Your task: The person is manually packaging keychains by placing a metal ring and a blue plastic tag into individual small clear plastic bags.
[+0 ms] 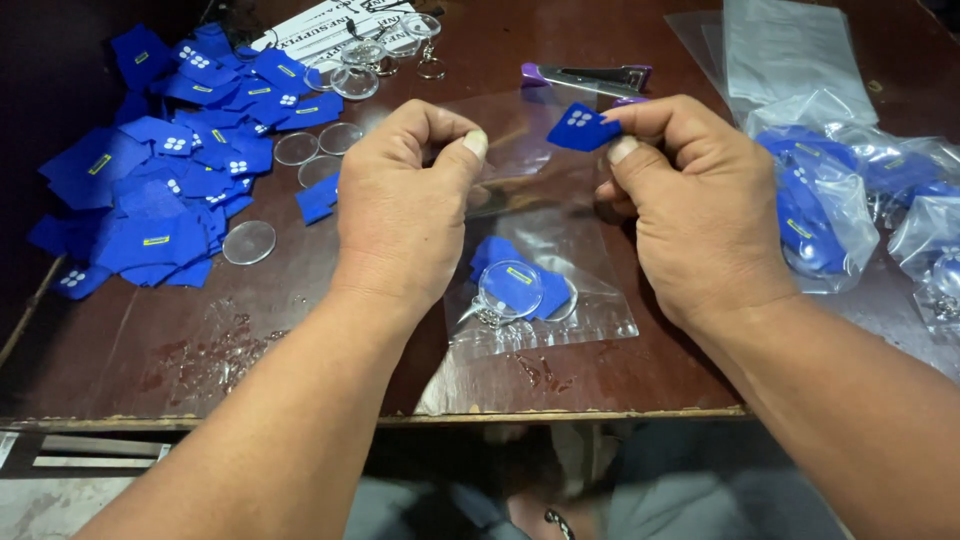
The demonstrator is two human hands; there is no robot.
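Small hand-packing workstation, home workshop or back-room type. Worn, stained dark wooden tabletop [300,340] carries a heap of identical blue cloth patches [160,180], loose clear plastic discs [249,242], key rings [431,68] and a stapler [585,76]. Filled clear bags [850,190] pile at right beside a stack of empty bags [790,45]: repeated batch assembly, no machinery.

a worn dark brown wooden table [200,350] with scuffed, stained patches fills the view; below its front edge, grey floor [60,505].
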